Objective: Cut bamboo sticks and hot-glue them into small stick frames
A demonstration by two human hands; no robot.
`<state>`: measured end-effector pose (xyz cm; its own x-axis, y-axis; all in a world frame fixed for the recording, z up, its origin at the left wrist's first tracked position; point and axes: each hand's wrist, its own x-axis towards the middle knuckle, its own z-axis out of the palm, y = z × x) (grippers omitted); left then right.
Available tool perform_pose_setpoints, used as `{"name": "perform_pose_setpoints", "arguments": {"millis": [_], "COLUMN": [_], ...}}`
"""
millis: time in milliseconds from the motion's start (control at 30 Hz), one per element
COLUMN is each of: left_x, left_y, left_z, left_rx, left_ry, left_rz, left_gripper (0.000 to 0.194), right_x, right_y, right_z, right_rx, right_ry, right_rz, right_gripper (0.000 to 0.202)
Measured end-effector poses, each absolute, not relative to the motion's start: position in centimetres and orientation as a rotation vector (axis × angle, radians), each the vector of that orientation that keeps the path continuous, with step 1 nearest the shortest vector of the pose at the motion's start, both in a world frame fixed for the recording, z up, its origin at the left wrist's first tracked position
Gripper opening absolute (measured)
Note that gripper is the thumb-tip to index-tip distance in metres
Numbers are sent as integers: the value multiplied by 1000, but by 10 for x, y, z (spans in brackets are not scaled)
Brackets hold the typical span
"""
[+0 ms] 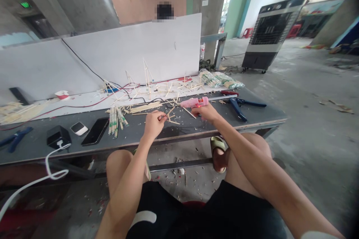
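At a worktable [182,133], a seated person pinches a small stick frame [169,114] between the thumb and fingers of the left hand [154,122], while the right hand [206,112] is curled around the handle of a pink glue gun [194,102]. The frame sits just off the left fingertips, between the two hands, with the gun's nozzle pointing toward it from the right.

Loose sticks [147,107] lie just beyond the left hand, near wrapped bundles [114,120], a black phone [96,131] and a white device [79,129]. Blue-handled pliers [238,107] rest to the right of the gun. Slender stick structures [147,78] stand along the table's white, scrap-strewn back strip, before a pale partition [126,54]; the top of another person's head [165,10] shows above it. An air cooler [269,33] stands on the concrete floor [311,101] at right.
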<state>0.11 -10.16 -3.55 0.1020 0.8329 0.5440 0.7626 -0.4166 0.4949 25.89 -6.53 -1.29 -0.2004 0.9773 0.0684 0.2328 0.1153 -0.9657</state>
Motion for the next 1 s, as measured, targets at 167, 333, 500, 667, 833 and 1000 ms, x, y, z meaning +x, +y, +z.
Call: {"name": "perform_pose_setpoints", "arguments": {"millis": [167,333,500,667,833,1000], "left_x": [2,2,2,4,5,5], "left_y": [-103,-104,-104,-104,-102,-101], "left_z": [-34,-33,-31,-30,-32,-34], "left_rx": [2273,2265,2267,2263,2254,2252], "left_ry": [1624,1610,1600,1599,1590,1609], "left_rz": [1234,1235,1228,1222,1236,1220], "left_gripper": [11,12,13,13,12,12], "right_x": [259,260,261,261,262,263], "right_y": [-67,-68,-68,-67,-67,-66], "right_z": [-10,-10,-8,-11,-13,-12], "right_rx": [-1221,-1224,-1196,-1213,-1197,-1206], "right_ry": [-1574,-1580,-1584,-1585,-1567,-1560], "right_rz": [1171,1169,1183,1189,1191,1187], "right_gripper": [9,13,13,12,12,12]}}
